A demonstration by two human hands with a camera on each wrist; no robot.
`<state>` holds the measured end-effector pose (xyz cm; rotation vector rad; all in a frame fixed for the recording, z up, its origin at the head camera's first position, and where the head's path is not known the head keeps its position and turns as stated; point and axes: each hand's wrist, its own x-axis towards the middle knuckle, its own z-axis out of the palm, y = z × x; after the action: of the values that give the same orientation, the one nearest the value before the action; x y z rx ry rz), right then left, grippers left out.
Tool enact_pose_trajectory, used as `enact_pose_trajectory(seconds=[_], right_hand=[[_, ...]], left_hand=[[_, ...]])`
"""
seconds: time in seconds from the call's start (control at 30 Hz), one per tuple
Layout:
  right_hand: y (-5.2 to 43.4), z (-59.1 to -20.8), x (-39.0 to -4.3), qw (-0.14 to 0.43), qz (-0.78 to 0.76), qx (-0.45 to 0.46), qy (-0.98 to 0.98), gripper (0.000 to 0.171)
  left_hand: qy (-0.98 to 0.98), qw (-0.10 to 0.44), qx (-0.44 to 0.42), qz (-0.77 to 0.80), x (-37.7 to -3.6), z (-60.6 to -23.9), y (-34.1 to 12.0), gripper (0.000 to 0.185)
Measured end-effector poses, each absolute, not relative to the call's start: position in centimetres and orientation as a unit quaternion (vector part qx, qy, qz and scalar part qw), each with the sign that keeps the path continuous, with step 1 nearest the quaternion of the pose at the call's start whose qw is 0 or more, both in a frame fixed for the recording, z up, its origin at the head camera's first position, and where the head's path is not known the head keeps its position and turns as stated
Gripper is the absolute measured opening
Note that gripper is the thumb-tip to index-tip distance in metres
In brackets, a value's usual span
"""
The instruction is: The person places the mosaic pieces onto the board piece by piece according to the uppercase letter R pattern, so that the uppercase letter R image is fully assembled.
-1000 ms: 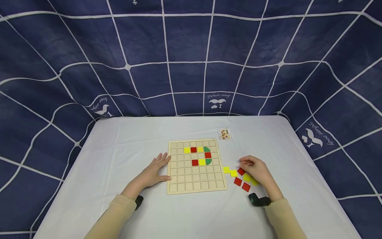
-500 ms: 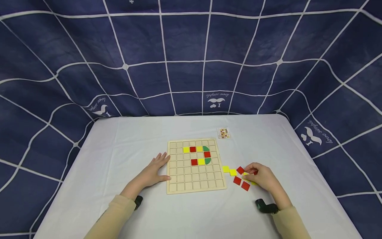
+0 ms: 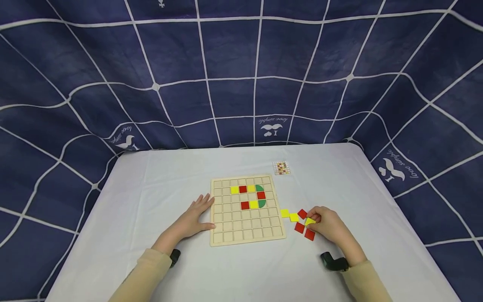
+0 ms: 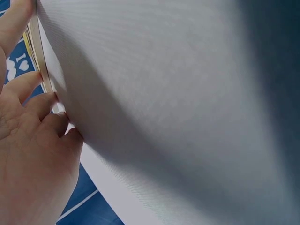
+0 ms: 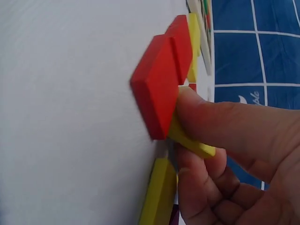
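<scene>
A square wooden grid board lies on the white table, with red, yellow and green tiles set in some of its cells. At its left edge my left hand rests with fingers spread, fingertips and thumb touching the rim; the left wrist view shows these fingers against the board's side. To the right of the board, my right hand pinches a yellow square tile between thumb and fingers. That tile is tilted. Close by lie red tiles, and another yellow tile shows below the fingers in the right wrist view.
Two loose yellow tiles lie between the board's right edge and the red ones. A small printed pattern card lies beyond the board's far right corner. Dark blue cloth with white lines hangs behind and beside the table.
My right hand has moved slightly right and down from above the loose tiles, and now pinches one yellow tile and tilts it. The left hand has stayed at the board's edge.
</scene>
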<state>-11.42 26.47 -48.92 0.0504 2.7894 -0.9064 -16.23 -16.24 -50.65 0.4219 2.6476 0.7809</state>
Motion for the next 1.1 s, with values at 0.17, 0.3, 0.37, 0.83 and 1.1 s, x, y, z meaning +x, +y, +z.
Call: enact_pose_trajectory(seconds=[0.17, 0.3, 0.37, 0.83, 1.1], right_hand=[[25.7, -48.6, -11.7, 0.107, -0.342, 0.028, 0.933, 0.018], [24.0, -48.4, -12.4, 0.09, -0.374, 0.022, 0.923, 0.018], [22.7, -48.4, -12.8, 0.08, -0.39, 0.015, 0.917, 0.017], [13.4, -48.6, -15.6, 0.066, -0.476, -0.058, 0.875, 0.015], [10.0, -48.9, -17.3, 0.061, -0.48, -0.095, 0.87, 0.014]], left_hand=[[0.934, 0.171, 0.154, 0.275, -16.2, -50.6, -16.3, 0.095], [0.935, 0.169, 0.148, 0.273, -16.2, -50.7, -16.2, 0.095], [0.936, 0.167, 0.148, 0.273, -16.2, -50.7, -16.3, 0.095], [0.935, 0.162, 0.154, 0.274, -16.3, -50.8, -16.4, 0.095], [0.933, 0.166, 0.16, 0.277, -16.2, -50.8, -16.5, 0.095]])
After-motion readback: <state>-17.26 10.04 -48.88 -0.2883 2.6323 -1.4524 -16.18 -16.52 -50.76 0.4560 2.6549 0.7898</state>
